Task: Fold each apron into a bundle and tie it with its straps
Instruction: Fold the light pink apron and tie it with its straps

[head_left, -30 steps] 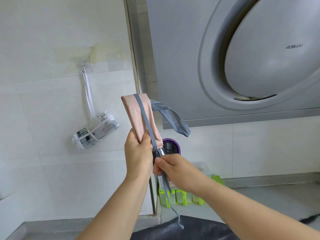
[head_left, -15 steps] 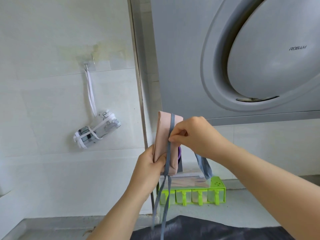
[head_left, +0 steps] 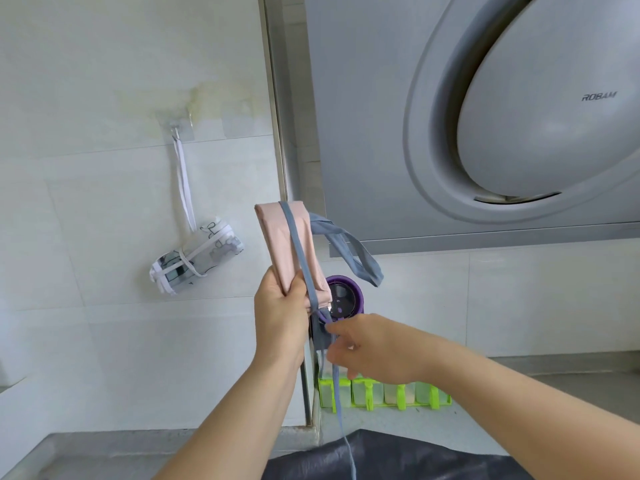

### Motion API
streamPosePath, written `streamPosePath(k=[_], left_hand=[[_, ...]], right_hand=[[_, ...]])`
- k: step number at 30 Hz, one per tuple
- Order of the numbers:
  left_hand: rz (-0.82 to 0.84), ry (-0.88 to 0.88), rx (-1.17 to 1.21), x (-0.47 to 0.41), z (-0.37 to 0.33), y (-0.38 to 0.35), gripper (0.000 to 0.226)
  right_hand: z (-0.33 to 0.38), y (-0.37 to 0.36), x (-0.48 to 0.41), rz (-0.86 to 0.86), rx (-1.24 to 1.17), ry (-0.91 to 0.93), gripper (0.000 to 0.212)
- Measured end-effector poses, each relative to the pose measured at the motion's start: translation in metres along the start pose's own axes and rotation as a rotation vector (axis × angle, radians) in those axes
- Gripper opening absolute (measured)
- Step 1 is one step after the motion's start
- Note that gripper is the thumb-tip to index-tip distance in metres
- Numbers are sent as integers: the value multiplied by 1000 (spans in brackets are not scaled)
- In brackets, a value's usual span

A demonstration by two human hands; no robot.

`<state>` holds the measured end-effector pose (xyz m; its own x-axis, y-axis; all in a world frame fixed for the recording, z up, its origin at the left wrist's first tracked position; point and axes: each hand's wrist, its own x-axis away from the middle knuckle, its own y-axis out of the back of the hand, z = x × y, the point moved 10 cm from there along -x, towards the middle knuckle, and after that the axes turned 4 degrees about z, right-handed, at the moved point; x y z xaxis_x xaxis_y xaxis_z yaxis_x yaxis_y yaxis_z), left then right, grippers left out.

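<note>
Head view, the only one: we hold the pink apron bundle [head_left: 287, 244] up at frame centre, in front of the tiled wall, with its long axis near upright, the top leaning to 11 o'clock and the bottom to 5. The left hand [head_left: 280, 313] wraps the lower end, fingers curled round it and thumb on the facing side. The grey-blue strap [head_left: 300, 258] runs lengthwise down the facing side, and a slack loop [head_left: 349, 251] sticks out at 3 o'clock from the top. The right hand [head_left: 370, 348] sits at 4 o'clock of the left, just under the bundle's bottom end. Its fingertips pinch the strap there and the tail [head_left: 337, 393] hangs to 6 o'clock. We judge the next wrap turns on that: the strap leaves the bundle at its bottom, nearest the right hand, so it goes crosswise to the long axis. At 9 o'clock a tied bundle [head_left: 197, 258] hangs from a hook [head_left: 176, 128]. The range hood [head_left: 485, 116] is at 1 o'clock, with a purple-lidded jar [head_left: 346, 299] behind the bundle and a green rack [head_left: 381, 393] behind the right hand.
</note>
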<state>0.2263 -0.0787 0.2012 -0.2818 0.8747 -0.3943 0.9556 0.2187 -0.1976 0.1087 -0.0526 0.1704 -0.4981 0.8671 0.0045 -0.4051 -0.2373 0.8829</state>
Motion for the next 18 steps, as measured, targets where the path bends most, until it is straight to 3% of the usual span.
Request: streamPosePath(k=[7, 10, 13, 18], left_hand=[[-7, -40, 80, 1, -13, -7, 19], [-19, -78, 34, 1, -16, -2, 19], [-42, -159, -94, 2, -20, 6, 20], [15, -270, -246, 15, -30, -6, 14]], right_hand=[[4, 19, -10, -231, -246, -3, 17], [5, 25, -6, -252, -229, 1, 33], [16, 34, 2, -269, -76, 30, 31], [41, 72, 22, -535, 406, 12, 27]])
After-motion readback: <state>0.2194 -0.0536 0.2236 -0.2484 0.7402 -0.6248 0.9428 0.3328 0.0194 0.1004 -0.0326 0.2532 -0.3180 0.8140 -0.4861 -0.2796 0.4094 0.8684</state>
